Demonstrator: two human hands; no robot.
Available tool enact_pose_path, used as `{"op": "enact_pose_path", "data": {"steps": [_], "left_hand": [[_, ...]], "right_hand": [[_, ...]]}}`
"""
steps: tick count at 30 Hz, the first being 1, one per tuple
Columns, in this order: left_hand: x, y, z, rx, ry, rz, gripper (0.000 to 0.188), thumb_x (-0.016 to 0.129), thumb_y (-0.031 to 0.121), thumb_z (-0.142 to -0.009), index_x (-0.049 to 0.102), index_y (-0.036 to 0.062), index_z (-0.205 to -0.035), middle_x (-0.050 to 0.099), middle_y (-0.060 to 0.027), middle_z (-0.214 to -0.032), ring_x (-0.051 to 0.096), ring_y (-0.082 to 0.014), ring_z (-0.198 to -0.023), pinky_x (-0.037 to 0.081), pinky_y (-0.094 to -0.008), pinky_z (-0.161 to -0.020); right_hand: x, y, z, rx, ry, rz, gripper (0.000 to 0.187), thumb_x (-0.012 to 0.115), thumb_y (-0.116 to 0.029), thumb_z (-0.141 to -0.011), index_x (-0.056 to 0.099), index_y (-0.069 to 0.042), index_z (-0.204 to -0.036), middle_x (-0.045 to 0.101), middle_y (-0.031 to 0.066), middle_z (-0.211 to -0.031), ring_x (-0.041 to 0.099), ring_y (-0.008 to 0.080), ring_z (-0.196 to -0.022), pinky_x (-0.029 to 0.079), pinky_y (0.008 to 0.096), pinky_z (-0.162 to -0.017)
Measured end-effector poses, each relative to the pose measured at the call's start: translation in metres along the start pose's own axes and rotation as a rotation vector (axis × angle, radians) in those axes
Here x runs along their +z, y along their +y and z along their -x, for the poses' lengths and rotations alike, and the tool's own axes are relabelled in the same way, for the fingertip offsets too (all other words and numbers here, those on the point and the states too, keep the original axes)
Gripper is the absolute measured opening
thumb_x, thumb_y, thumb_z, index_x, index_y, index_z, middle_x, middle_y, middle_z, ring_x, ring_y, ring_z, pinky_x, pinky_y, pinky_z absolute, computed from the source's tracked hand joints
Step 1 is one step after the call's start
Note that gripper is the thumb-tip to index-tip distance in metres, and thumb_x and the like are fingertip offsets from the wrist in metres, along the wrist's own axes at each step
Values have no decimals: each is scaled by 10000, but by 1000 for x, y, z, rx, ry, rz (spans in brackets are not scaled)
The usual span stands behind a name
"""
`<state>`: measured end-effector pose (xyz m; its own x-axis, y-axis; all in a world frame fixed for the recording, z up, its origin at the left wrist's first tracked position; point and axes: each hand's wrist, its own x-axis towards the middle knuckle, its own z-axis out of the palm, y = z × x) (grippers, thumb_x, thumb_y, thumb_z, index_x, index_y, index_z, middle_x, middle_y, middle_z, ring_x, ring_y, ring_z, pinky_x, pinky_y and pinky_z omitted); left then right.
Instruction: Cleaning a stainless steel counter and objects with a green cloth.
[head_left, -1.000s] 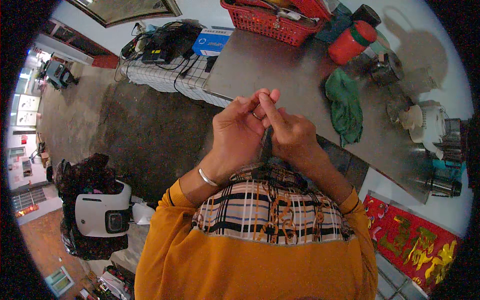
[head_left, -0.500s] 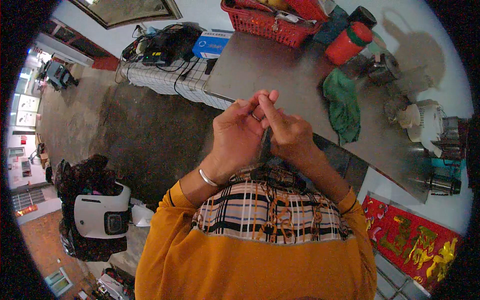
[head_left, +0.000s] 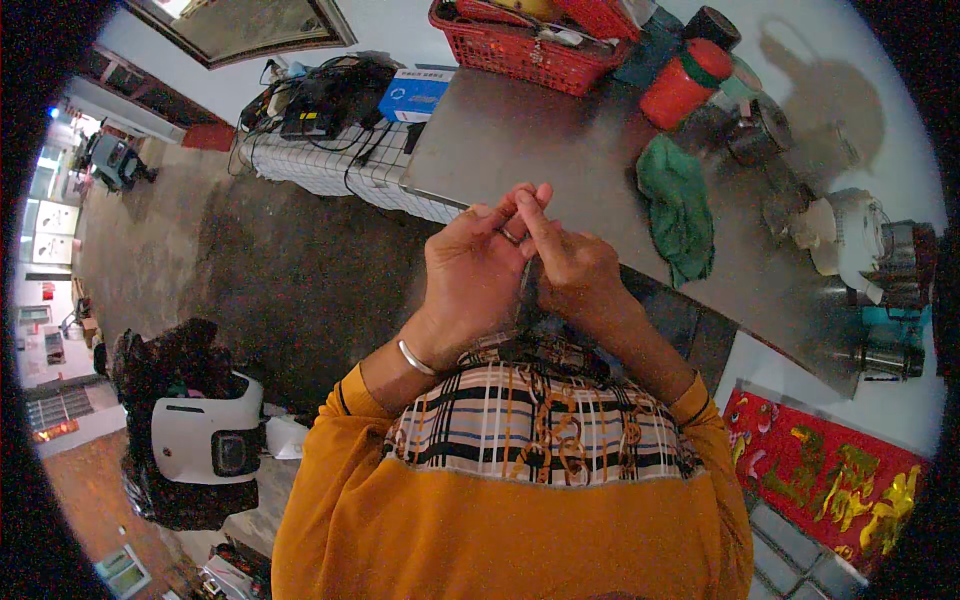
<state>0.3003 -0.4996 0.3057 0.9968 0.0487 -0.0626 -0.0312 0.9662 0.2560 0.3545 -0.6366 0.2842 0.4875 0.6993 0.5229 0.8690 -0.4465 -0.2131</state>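
My left hand [head_left: 472, 262] is held up in front of my chest with the palm turned toward me and its fingers partly bent. A ring [head_left: 510, 237] sits on one of its fingers, and a silver bangle [head_left: 415, 358] circles the wrist. My right hand [head_left: 580, 265] meets it from the right. Its index finger lies against the left fingertips, while its other fingers are folded around them and partly hidden. No separate object shows between the two hands. Both hover just off the near left edge of the grey tabletop [head_left: 520, 130].
On the tabletop are a red basket [head_left: 530, 55], a green cloth [head_left: 677, 210], a red flask [head_left: 685, 85] and a metal pot [head_left: 757, 130]. A blue box [head_left: 415, 95] and black cables [head_left: 345, 90] lie beyond. A white scooter [head_left: 205, 440] stands at left.
The hands keep almost the same pose, with the fingers still touching. The surroundings have shifted slightly in the picture as my head turned a little.
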Motion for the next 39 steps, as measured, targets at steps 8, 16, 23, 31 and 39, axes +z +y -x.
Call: {"op": "enact_pose_path", "data": {"steps": [8, 16, 23, 31, 39], "left_hand": [[1, -5, -2, 0, 16, -11, 139, 481, 98, -844, 565, 61, -739, 570, -131, -1124, 439, -303, -1197, 328, -475, -1008], [4, -12, -4, -21, 59, 38, 132, 500, 77, -825, 570, 34, -722, 575, -175, -1117, 433, -322, -1195, 320, -465, -1013], [9, -19, -6, -35, 40, 16, 132, 526, 112, -805, 608, 41, -731, 570, -172, -1131, 427, -333, -1194, 302, -458, -1023], [6, -27, -12, -79, -45, 52, 147, 561, 153, -763, 638, 33, -730, 567, -167, -1145, 400, -331, -1210, 263, -470, -1039], [3, -30, -11, -80, -62, -32, 150, 578, 155, -746, 657, 29, -758, 544, -190, -1171, 358, -339, -1242, 213, -425, -1078]], "right_hand": [[3, 6, 6, 13, 20, 15, 567, 487, -70, -792, 360, -69, -1344, 558, 109, -601, 554, 240, -424, 464, 382, -404], [0, 10, 11, 25, 30, -26, 601, 498, -135, -779, 335, -70, -1354, 563, 98, -662, 568, 235, -457, 458, 375, -404], [-12, 11, 13, 97, -84, -29, 617, 492, -140, -785, 294, -60, -1364, 580, 127, -722, 595, 260, -527, 478, 376, -453], [-14, 16, 20, 145, -147, -16, 594, 462, -145, -814, 272, -54, -1369, 602, 139, -782, 593, 270, -522, 483, 384, -453], [-11, 16, 26, 177, -194, 17, 623, 477, -138, -800, 253, -47, -1374, 606, 137, -782, 590, 265, -488, 476, 393, -426]]}}
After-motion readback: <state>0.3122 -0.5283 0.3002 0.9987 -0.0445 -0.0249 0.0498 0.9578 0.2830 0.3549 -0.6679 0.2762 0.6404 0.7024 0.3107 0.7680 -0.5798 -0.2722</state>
